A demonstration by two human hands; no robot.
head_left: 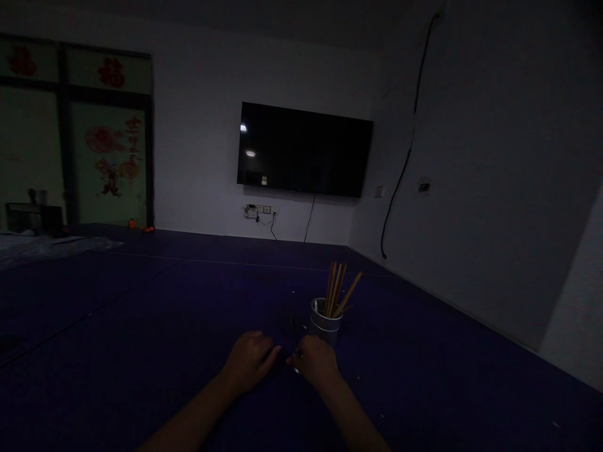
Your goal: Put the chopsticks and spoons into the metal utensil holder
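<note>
The scene is dim. My right hand point(316, 361) is closed, its thumb and fingers pinched around a slim dark pen-like thing point(293, 324) that points away from me; a small bright spot shows at its near end. Just beyond that hand stands a grey cup point(326, 324) with a pale rim, partly covered by the hand. Several wooden sticks point(335, 289) that look like chopsticks lean in the cup, beside a small white-tipped item. Palm down on the dark blue surface, my left hand point(250, 359) holds nothing visible; its thumb is stretched toward the right hand, and its fingertips are partly hidden.
The blue surface point(188, 314) reaches to the walls, with small pale specks scattered on it. Crumpled clear plastic point(56, 250) and a dark box point(34, 218) lie far left. Small orange things point(147, 230) sit near the door. A television point(304, 150) hangs on the wall.
</note>
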